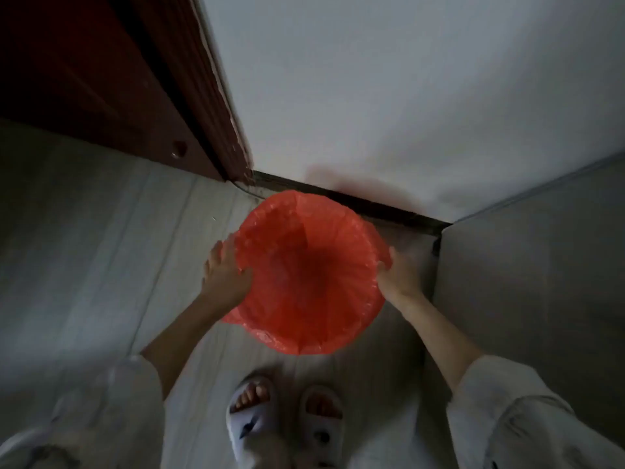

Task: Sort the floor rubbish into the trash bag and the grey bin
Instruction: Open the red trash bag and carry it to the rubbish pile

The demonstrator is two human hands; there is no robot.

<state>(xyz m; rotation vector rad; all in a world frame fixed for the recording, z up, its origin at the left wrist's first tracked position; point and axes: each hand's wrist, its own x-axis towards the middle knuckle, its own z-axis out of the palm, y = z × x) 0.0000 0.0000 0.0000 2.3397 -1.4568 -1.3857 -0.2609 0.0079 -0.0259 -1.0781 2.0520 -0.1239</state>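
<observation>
Red trash bag (313,275) stretched open, nothing visible inside; left hand (225,269), right hand (400,274) fingers pinching rim.

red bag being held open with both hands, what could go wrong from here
1. The red trash bag is thin film held at its rim by the left hand and right hand; hard pulling could tear the rim or let it slip from the fingers.
2. Both hands are busy, so neither is free to pick up rubbish; letting go with one may let the mouth collapse.
3. The corner is dim and tight between the wall and the door frame, so small litter might be missed.
</observation>
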